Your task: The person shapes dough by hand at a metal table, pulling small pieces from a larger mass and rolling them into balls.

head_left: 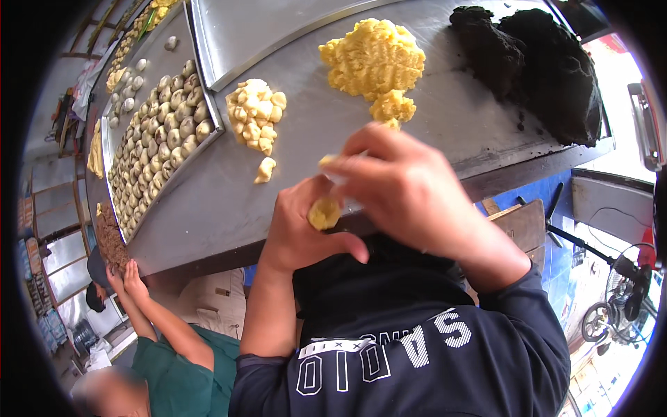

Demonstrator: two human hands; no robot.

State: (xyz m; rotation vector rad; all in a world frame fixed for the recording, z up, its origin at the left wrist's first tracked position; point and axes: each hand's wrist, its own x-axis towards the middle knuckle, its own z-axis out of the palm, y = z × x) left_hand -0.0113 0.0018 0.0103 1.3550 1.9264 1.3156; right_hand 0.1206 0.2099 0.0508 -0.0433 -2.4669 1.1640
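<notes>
My left hand (288,226) is cupped round a small piece of yellow dough (324,213), which looks hollowed like a little cup, with the thumb stretched out below. Just above it, my right hand (410,191) has its fingers curled together; a pale, blurred bit shows at the fingertips, too smeared to name. Beyond my hands on the metal table (201,187) lies a large mound of yellow dough (375,59) with a smaller lump (392,108) at its near side. Left of it is a heap of small pale dough pieces (253,111), with a single dough piece (265,170) apart.
A tray (211,115) at the left holds many rounded dough balls in rows. Large dark, crumbly masses (535,69) sit at the far right. Another metal tray (257,35) stands at the back. A co-worker in a green shirt (184,372) works at the table's left end.
</notes>
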